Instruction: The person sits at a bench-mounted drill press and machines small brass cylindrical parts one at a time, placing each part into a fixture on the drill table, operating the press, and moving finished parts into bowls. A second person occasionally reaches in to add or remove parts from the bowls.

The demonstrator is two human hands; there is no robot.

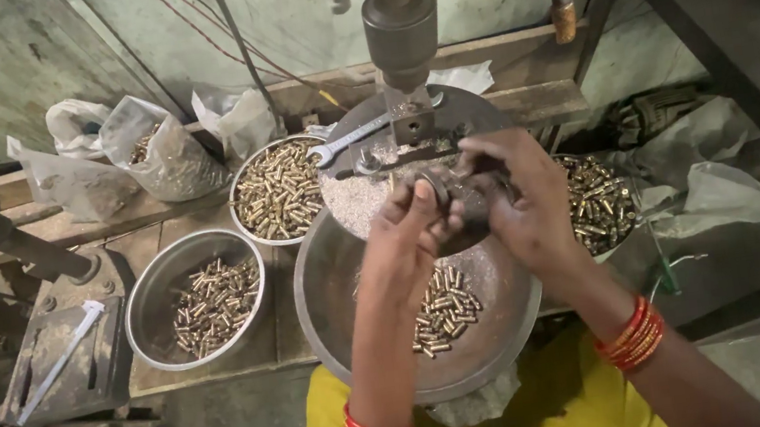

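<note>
Nearest, the large steel basin [331,288] lies under both hands, brass pieces [441,308] loose in it. Left hand [411,229] and right hand [520,200] pinch a small dark metal fitting [455,189] between fingertips: judged rigid, dense, possibly oily; best gripped by its rim. Beyond them, the drill spindle [402,34].

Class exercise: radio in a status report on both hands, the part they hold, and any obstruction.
Left hand, right hand: both gripping small metal fixture under the press spindle. Wrench lies just behind. Nothing blocking.
</note>
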